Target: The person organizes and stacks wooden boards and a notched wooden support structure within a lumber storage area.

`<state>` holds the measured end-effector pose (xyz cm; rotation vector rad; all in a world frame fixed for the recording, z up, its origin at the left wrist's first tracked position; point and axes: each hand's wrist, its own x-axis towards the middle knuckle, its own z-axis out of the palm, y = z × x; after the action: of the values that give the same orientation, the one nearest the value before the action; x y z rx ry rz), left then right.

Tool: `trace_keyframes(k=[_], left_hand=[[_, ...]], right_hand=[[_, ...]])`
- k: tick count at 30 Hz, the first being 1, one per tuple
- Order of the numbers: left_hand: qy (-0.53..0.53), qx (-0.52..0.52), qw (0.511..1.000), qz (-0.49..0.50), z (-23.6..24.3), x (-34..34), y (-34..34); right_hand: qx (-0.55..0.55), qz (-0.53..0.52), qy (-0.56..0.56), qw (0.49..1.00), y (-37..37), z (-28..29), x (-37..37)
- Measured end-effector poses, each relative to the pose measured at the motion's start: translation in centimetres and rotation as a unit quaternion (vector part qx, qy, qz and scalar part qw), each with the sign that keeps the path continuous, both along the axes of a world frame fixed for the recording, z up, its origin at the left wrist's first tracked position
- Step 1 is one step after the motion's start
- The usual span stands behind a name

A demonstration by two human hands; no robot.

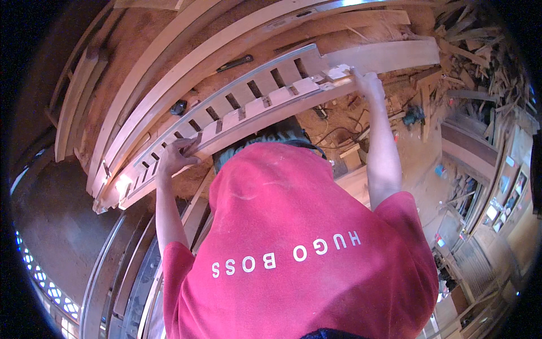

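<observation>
A long ladder-like wooden frame (285, 95) lies slanting across the space in front of me, with short flat slats and dark gaps between two long rails. My left hand (176, 155) is closed around its near rail toward the left part, thumb on the near side and fingers over the top. At the frame's right end my right hand (370, 87) grips the wood; its fingertips are partly hidden. A pale wooden piece (339, 72) sits at that end beside my right fingers. The frame's left end rests by a brightly lit patch.
Long wooden planks (169, 76) lie beyond the frame. A dark elongated tool (234, 63) and a small black object (179, 107) are on the sawdust-covered ground. At far right is a heap of wood scraps (497, 62). A blue-green object (414, 114) lies near my right forearm.
</observation>
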<state>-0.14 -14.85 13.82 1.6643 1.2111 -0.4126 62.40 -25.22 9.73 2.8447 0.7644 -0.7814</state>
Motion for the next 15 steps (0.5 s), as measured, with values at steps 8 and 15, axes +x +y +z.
trace_keyframes(k=[8,15], left_hand=[[0.005,0.255,0.966,-0.053,-1.3,-0.7,-3.8],[0.084,0.391,0.913,-0.078,-4.1,-1.3,-5.8]], right_hand=[[-0.053,0.021,0.019,0.998,2.9,2.3,-0.4],[-0.101,0.008,-0.004,0.995,3.4,2.7,-1.0]])
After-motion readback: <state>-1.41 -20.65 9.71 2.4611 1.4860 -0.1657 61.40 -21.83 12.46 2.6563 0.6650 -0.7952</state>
